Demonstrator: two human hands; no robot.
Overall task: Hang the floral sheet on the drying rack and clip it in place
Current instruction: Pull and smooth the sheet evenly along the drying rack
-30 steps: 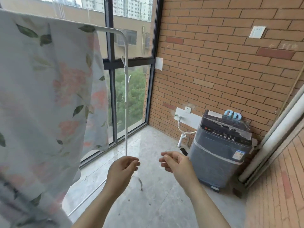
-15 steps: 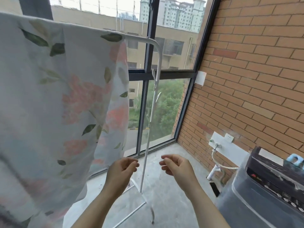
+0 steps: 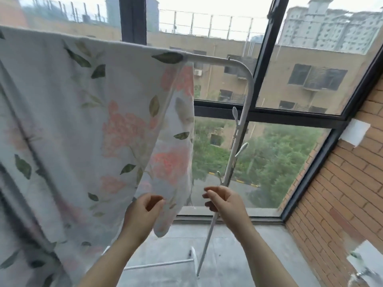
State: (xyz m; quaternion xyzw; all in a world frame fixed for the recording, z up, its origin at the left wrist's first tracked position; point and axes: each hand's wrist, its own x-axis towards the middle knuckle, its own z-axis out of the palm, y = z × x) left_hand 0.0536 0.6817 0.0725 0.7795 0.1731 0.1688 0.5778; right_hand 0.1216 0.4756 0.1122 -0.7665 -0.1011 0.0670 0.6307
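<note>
The floral sheet [image 3: 93, 131], pale with pink flowers and green leaves, hangs over the white drying rack's top bar [image 3: 217, 61] and fills the left of the view. Its right edge ends short of the bar's bend. My left hand [image 3: 143, 212] is raised in front of the sheet's lower right corner, fingers loosely curled toward the thumb, with nothing seen in it. My right hand [image 3: 223, 201] hovers loosely curled in front of the rack's upright pole [image 3: 234, 154], apart from the sheet. No clip is visible.
A dark-framed window [image 3: 267, 112] stands right behind the rack. A brick wall [image 3: 342, 204] with a white plate [image 3: 355, 131] closes the right side. The rack's base bar [image 3: 161, 264] lies on the grey floor below my arms.
The view has swung left and upward, so the washing machine has left the frame. Both hands have kept their curled pose and now sit level with the sheet's lower corner.
</note>
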